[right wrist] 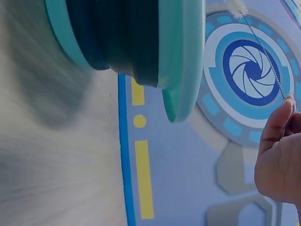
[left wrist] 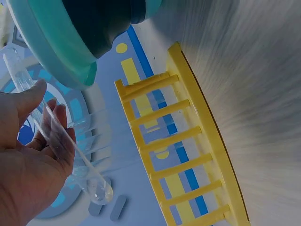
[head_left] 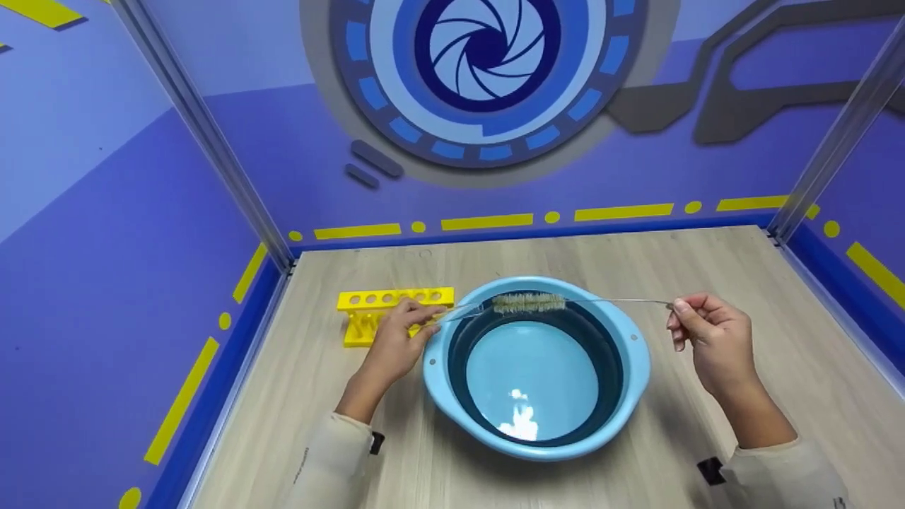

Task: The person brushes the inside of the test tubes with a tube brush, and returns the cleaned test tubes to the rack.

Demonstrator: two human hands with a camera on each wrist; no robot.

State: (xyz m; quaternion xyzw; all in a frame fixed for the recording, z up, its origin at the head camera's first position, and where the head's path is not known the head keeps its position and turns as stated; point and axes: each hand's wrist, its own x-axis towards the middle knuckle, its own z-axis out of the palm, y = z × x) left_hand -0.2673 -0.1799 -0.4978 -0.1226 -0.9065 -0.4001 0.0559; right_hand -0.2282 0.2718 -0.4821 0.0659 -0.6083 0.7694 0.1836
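A clear test tube (left wrist: 59, 129) lies in my left hand (head_left: 397, 341), pinched between thumb and fingers. Its open end points right over the rim of a blue basin (head_left: 640, 382), and its rounded end shows in the left wrist view. With thumb and fingertips my right hand (head_left: 717, 343) grips the wire handle end of a test tube brush (head_left: 529, 303). The bristles hang above the far part of the basin, just right of the tube's mouth and apart from it. Water appears to fill the basin's bottom, with light glinting on it.
Left of the basin, partly behind my left hand, a yellow test tube rack (head_left: 396, 298) stands on the wooden table (head_left: 297, 396). Several clear tubes seem to sit in it in the left wrist view. Blue panels (head_left: 247, 162) wall the table at the back and sides.
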